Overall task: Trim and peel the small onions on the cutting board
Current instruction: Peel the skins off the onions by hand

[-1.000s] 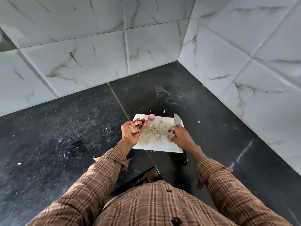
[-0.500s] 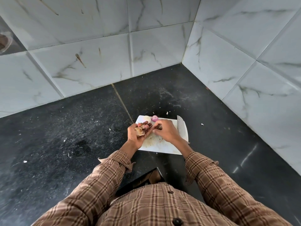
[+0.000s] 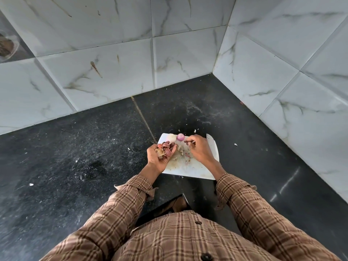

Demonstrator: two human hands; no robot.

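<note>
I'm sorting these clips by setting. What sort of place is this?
Probably a home kitchen corner: a dark stone counter meets marble-look wall tiles, and a white cutting board holds a peeled onion, with onion skins in the left hand.

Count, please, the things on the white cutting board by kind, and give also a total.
Peeled purple onion: 1
Pale round piece, kind unclear: 1
Knife, only the blade showing: 1
Small scraps: too many to count
Total without scraps: 3
</note>
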